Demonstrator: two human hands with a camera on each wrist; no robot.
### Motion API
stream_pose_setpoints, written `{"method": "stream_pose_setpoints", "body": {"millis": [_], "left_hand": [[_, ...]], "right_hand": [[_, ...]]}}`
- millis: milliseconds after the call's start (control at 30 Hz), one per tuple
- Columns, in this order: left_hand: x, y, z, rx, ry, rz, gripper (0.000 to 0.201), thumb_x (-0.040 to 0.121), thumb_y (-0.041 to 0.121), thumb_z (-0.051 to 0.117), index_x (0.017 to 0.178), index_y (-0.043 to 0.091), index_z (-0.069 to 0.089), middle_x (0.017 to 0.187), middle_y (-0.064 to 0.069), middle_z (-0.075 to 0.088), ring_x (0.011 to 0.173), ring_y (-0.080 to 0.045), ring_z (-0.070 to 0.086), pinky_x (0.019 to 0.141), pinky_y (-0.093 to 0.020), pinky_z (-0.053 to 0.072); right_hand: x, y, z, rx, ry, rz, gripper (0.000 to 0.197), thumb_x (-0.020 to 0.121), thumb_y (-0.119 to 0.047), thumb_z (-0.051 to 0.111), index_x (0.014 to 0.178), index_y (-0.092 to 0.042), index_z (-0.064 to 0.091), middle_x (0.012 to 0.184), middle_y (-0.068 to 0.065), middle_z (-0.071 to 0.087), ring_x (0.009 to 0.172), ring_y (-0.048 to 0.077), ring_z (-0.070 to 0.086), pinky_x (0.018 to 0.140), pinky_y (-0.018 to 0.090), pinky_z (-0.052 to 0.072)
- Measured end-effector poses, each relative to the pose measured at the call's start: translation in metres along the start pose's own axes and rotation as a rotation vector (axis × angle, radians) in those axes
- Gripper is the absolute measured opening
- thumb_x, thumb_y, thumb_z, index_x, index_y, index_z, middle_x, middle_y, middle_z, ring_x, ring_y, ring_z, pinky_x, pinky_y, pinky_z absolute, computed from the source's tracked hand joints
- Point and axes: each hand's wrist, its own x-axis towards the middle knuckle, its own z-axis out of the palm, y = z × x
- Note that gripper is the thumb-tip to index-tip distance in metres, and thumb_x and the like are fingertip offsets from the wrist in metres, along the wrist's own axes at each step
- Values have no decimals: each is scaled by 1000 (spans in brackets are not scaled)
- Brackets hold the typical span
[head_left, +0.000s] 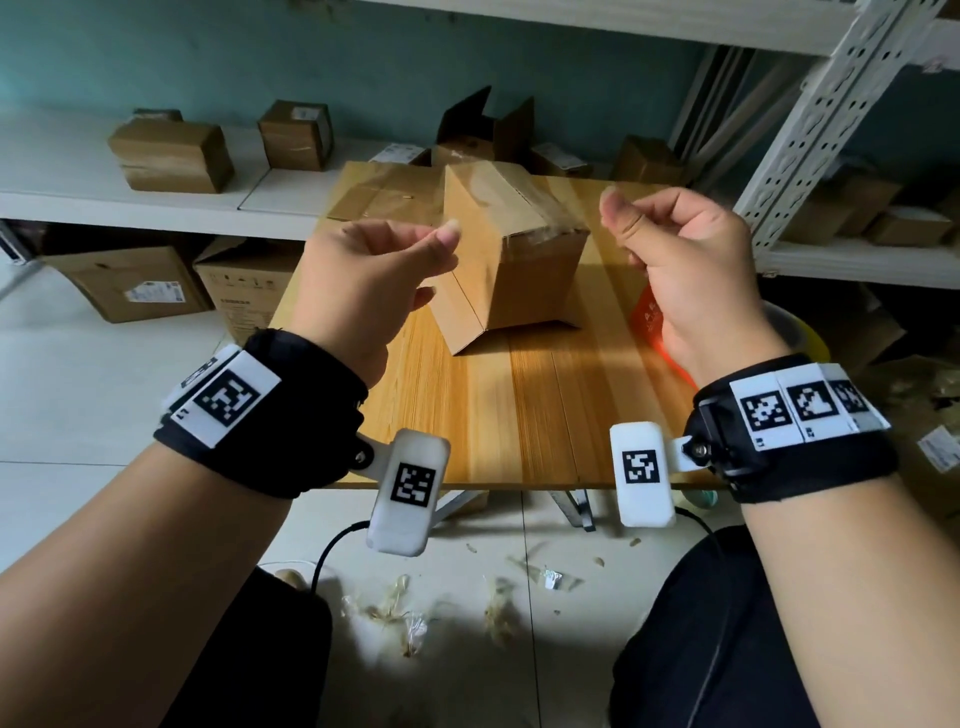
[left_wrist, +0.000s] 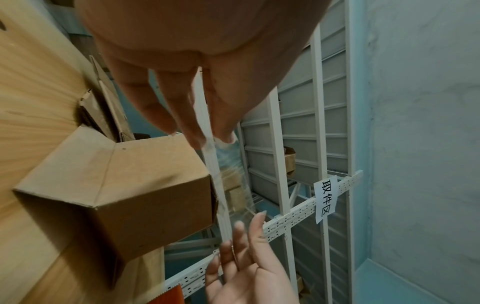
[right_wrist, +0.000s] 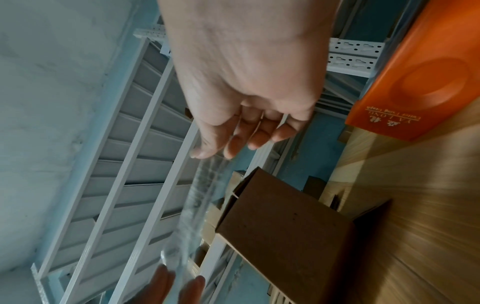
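Parcel pickup storeroom: cardboard parcels are sitting on white metal shelving, with a pickup-area sign hanging.

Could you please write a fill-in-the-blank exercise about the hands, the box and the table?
1. The left hand and the right hand hold a strip of clear ____ between them.
2. The cardboard box stands on a ____ table.
3. The dispenser near the right hand is ____.

Missing words: tape; wooden; orange.

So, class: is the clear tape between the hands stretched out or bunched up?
Stretched out: the tape runs straight from the left hand to the right hand, both pinching its ends.
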Motion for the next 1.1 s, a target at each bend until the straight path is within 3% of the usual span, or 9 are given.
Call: {"method": "stream_pose_setpoints", "body": {"millis": [100,200,300,367,500,667,867,1000,1100], "left_hand": [[3,0,0,23,3,15,28,85,44,84,91,18,76,103,-11,79,97,-23,75,86,-39,60],[3,-1,4,-46,-57,38,36,89,41,81,102,8,75,114,-19,75,93,-18,68,88,-34,52],[4,-1,8,-147,-131,-39,35,90,39,80,106,9,72,120,-12,76,121,-19,67,112,-42,45],[7,-2,10,-206,-161,-105,33,88,38,78,109,15,72,124,-2,74,134,-20,60,117,-46,42],[11,-2,13,-283,-228,-192,10,103,32,64,107,23,65,118,-2,71,120,-15,66,117,-47,43],[19,-4,10,-328,-299,-232,15,106,37,59,107,23,57,116,-2,70,129,-27,65,114,-52,42],[27,-7,-5,-303,-308,-224,17,108,37,56,100,21,57,116,-7,71,126,-29,68,109,-59,47],[32,-5,-19,-285,-279,-217,9,107,31,58,103,24,60,121,-6,72,128,-29,66,111,-58,47],[29,0,-24,-253,-253,-196,7,106,28,58,103,22,59,117,-6,73,125,-31,68,112,-54,45]], "right_hand": [[1,-2,-4,12,43,28,34,89,-37,83,112,-14,73,89,-15,73,80,-10,65,88,18,52],[1,-5,-6,31,43,73,22,91,-38,81,103,-21,72,87,-20,75,88,-8,67,98,24,52],[3,-4,-5,124,20,149,23,90,-33,82,99,-16,69,110,-9,80,114,5,71,110,34,51],[4,-4,-4,214,-32,236,39,87,-33,83,115,-12,66,121,-2,78,124,13,68,114,41,48],[5,-4,-1,295,-165,343,46,86,-35,78,124,-15,62,124,3,77,122,19,71,112,44,48],[2,-4,5,328,-229,387,37,101,-36,66,133,-19,58,131,6,74,125,20,69,119,52,40],[-13,-7,13,371,-226,413,54,98,-32,73,141,-10,51,130,8,74,122,24,71,117,53,44],[-26,-12,20,358,-219,418,16,99,-26,71,107,-20,59,100,-3,82,104,21,77,112,51,51],[-32,-16,20,341,-197,394,13,100,-24,71,97,-23,58,96,-4,82,103,22,78,111,51,52]]}}
